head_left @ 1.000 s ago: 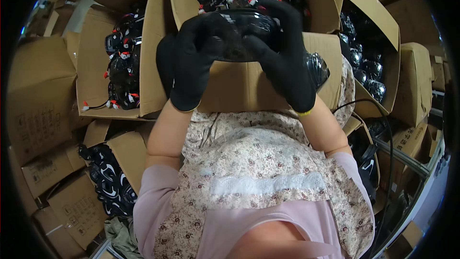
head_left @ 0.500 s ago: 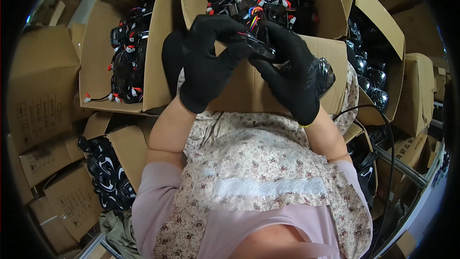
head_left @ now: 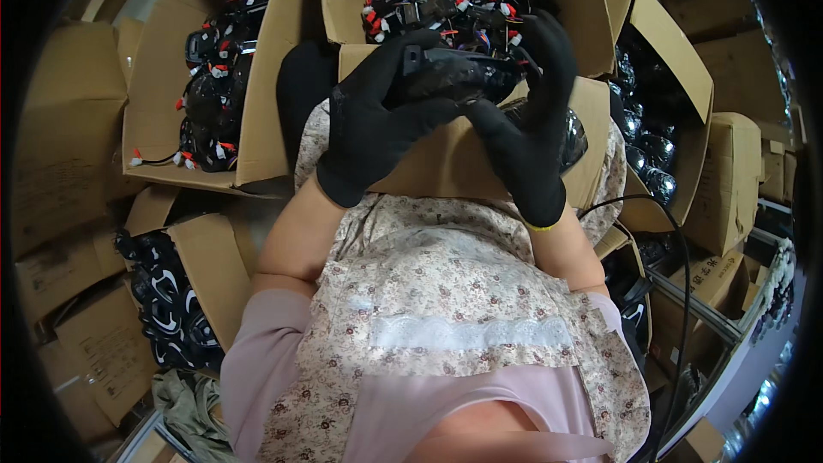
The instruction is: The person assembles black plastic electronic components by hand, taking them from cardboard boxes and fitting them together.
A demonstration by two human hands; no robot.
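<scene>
Left hand in a matt black knit-like glove [head_left: 369, 124]: grasping the left end of a glossy black, elongated rounded housing [head_left: 459, 77], thumb along the near edge, fingers curled to the far side. Right hand in a matching black glove with a thin yellow cuff edge [head_left: 531, 124]: thumb at the housing's near edge, forefinger raised and spread wide past its right end; cannot tell whether it bears on the piece.

Housing is held up over a flat brown cardboard flap [head_left: 437, 163], between the floral cloth apron [head_left: 454, 266] and the far open cardboard carton [head_left: 587, 13]. Its surface is smooth, near face convex, left end squared.

Far carton: tangled black parts with small red and white connectors [head_left: 459, 0]. Left: open cardboard carton [head_left: 274, 77], similar cabled parts. Right: open cardboard carton [head_left: 673, 43] with shiny, rounded black pieces [head_left: 658, 150]. Near left: black moulded parts with curved silvery strips [head_left: 171, 300]. Apron bears a scalloped white lace band [head_left: 471, 333].
</scene>
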